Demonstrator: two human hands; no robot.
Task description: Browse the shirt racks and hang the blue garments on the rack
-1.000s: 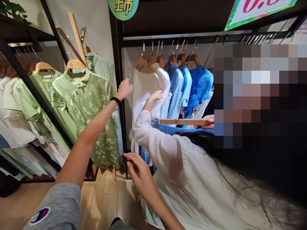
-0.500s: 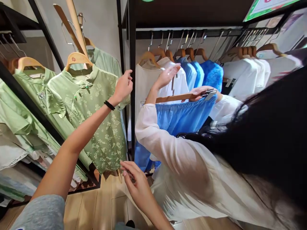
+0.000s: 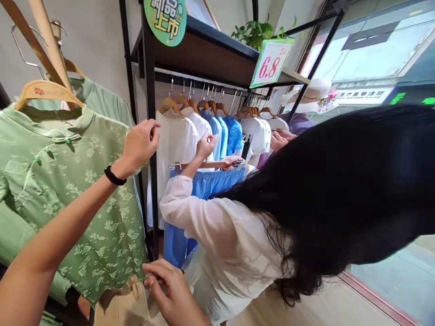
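A green patterned blouse (image 3: 102,217) with a stand collar hangs on a wooden hanger (image 3: 47,93) at the left. My left hand (image 3: 139,145), with a black band on its wrist, is closed beside the blouse's sleeve. Its curled fingertips hide whatever they hold, just in front of a black rack post (image 3: 152,194). Lower down, my right hand (image 3: 175,292) has thumb and forefinger pinched at the blouse's bottom corner. Behind the blouse hangs a paler green garment (image 3: 102,97).
A person in a white blouse (image 3: 210,217) stands close at my right, holding blue trousers (image 3: 204,183) on a clip hanger. White and blue tops hang on the rail behind. A shelf (image 3: 204,54) carries a price sign (image 3: 272,63) and a plant (image 3: 258,34). Another person's hands (image 3: 280,139) show farther back.
My view has swung right and up, so the blouse and both hands sit farther left and lower. Both hands stay by the blouse. The other person's raised hand has curled its fingers.
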